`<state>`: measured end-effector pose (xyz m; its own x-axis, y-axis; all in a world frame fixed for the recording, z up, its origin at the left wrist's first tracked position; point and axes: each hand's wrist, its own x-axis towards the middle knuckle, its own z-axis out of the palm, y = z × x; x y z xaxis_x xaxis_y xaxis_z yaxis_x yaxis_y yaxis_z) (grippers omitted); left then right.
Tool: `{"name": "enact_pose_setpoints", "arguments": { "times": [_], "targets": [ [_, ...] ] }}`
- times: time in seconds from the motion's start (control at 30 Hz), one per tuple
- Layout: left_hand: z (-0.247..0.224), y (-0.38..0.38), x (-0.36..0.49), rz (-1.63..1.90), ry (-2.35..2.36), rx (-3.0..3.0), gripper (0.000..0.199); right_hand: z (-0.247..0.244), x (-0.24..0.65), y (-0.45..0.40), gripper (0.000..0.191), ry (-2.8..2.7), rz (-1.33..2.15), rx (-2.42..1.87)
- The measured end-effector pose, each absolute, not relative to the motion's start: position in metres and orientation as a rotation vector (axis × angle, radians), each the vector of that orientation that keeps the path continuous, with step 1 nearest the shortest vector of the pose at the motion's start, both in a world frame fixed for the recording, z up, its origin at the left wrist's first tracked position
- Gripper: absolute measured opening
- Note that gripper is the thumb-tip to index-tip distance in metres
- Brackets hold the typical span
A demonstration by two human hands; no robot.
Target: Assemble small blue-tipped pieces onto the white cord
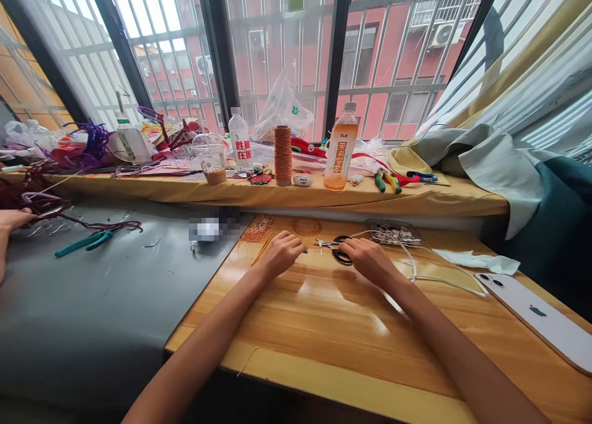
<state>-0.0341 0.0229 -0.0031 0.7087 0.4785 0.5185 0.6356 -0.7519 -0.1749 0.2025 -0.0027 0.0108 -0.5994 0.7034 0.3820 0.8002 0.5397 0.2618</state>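
Note:
My left hand [283, 251] is closed in a pinch above the wooden table, a tiny dark green bit showing at its fingertips. Across from it, my right hand [367, 257] pinches too, close beside black-handled scissors [343, 258]. Between the hands runs a thin pale cord, with a small white piece [320, 249] hanging from it. The scissors' blades point left just behind the cord. What exactly lies inside the fingers is hidden. A clear tray [393, 232] of small white and dark pieces stands behind my right hand, and a white cable [444, 281] loops to its right.
A white phone [536, 313] and a tissue [478, 261] lie right. Orange thread [256, 228] lies behind my left hand. The sill holds a thread spool [283, 155], bottles [341, 149] and pliers [387, 182]. Far left, another person's hand [13, 220] holds dark cords near teal pliers [83, 244].

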Motion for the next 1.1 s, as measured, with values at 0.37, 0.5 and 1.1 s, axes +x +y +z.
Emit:
{"name": "enact_pose_setpoints", "arguments": {
  "times": [0.37,0.5,1.1],
  "targets": [
    [0.01,0.039,-0.075,-0.642,-1.242,-2.317,0.035,0.017,0.225,0.002,0.035,-2.249,-0.784,-1.298],
    [0.008,0.043,-0.085,-0.398,-1.653,-2.18,0.046,0.016,0.218,0.001,0.043,-2.035,-0.791,-1.363],
    [0.032,0.0,-0.033,-1.815,-1.586,-2.945,0.037,-0.002,0.117,-0.064,0.055,-1.92,0.321,-0.96]
  ]
}}
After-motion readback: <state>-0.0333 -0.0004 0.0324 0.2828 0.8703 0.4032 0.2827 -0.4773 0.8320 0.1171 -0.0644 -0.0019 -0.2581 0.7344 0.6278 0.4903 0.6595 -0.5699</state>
